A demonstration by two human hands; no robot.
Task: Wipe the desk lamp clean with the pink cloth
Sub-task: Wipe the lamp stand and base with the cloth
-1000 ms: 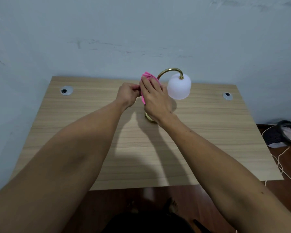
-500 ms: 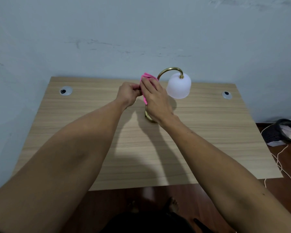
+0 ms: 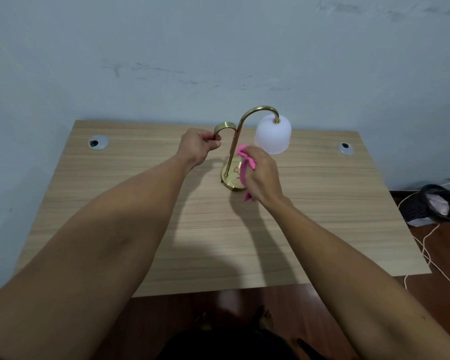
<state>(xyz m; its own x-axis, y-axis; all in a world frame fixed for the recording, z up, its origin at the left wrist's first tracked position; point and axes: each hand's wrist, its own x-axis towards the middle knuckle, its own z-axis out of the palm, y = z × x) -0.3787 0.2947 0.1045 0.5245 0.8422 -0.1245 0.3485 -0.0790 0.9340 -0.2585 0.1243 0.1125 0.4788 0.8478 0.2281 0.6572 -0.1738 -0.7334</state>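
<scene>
The right hand (image 3: 261,175) hides most of the pink cloth (image 3: 244,165) — and the right edge of the lamp base (image 3: 231,181).

- Your 2 forearms are bare from the lower frame edge to the wrists; no sleeve, cuff or glove shows on either.
- Your left hand (image 3: 198,146) carries no ring, watch or band.
- Your right hand (image 3: 263,175) is equally unadorned, its wrist plain.
- A dark garment fills the bottom centre of the view; its detail is too dim to tell.
</scene>
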